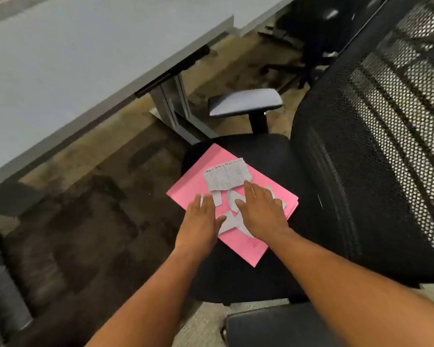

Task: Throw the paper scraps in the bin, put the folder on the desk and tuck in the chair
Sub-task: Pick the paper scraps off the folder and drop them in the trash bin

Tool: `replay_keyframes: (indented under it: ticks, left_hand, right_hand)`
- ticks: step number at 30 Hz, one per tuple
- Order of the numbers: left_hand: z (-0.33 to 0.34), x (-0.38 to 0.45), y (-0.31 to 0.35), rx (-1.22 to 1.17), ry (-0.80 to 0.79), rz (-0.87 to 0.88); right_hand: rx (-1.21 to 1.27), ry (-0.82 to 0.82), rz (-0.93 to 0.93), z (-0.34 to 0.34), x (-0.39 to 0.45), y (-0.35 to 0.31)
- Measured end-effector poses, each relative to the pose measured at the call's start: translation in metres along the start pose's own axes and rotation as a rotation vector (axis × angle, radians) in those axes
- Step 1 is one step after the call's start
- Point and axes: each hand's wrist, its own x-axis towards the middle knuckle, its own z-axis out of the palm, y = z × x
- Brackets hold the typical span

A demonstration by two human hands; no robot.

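A pink folder (pixel 206 171) lies flat on the black seat of an office chair (pixel 273 156). Several white paper scraps (pixel 224 175) are scattered on top of the folder, the largest one printed and torn. My left hand (pixel 201 221) rests flat, palm down, on the folder's near left part, fingers slightly apart. My right hand (pixel 259 209) lies flat over the scraps in the middle, covering some of them. Neither hand grips anything. The grey desk (pixel 73 71) stretches across the upper left.
The chair's mesh backrest (pixel 386 121) rises at the right, with one armrest (pixel 244 102) behind the seat and another (pixel 273 324) at the bottom. A metal desk leg (pixel 172 103) stands beside the chair. Another chair base (pixel 311 51) sits far back. A dark object (pixel 0 284) stands at the left edge.
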Motion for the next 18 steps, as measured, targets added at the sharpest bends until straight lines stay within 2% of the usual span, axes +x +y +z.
replay_keyframes:
  ticks: [5, 12, 18]
  left_hand:
    - [0.032, 0.017, 0.006, 0.005, -0.048, -0.005]
    - [0.063, 0.025, -0.001, -0.02, -0.081, -0.069]
    - [0.072, 0.028, -0.002, -0.087, -0.12, -0.108]
  right_hand:
    - [-0.09, -0.058, 0.024, 0.03, -0.001, 0.028]
    - [-0.017, -0.017, 0.049, 0.039, -0.007, 0.035]
    - [0.026, 0.017, 0.145, 0.04, -0.007, 0.027]
